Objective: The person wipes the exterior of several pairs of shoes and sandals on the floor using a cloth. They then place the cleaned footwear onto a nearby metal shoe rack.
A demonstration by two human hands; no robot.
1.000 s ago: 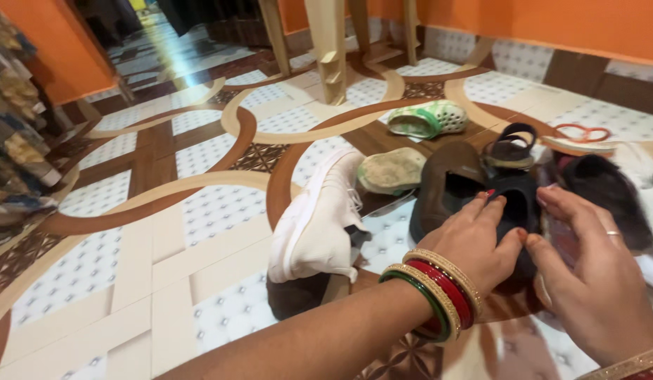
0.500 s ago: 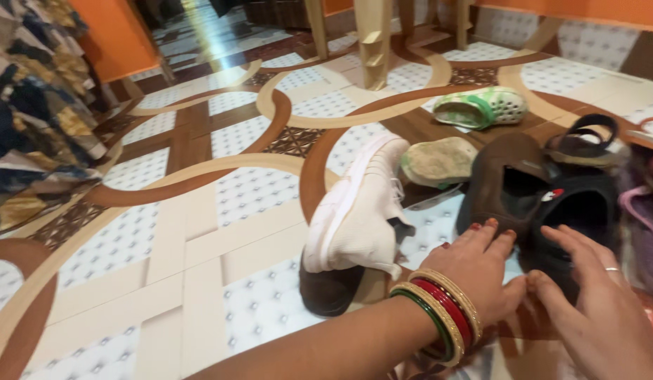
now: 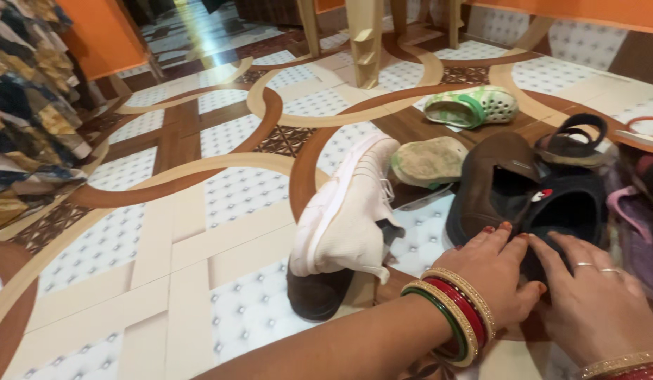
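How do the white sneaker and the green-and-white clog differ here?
The white sneaker is closed and laced; the green-and-white clog is perforated, with a green strap. The sneaker leans on a dark brown shoe near the hands; the clog lies alone, farther off. Both are on the patterned tile floor.

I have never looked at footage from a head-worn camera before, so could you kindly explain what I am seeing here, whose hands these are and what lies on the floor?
There is no machine: a camera on a person's head looks down at their own two bare hands. The left hand, with red, green and gold bangles at the wrist, and the right hand, wearing rings, both rest on a black shoe in a pile of footwear on the patterned tile floor. Beside it lie a brown shoe, a white sneaker leaning on a dark shoe, a green-and-white clog and a black sandal. Neither hand clearly lifts anything.
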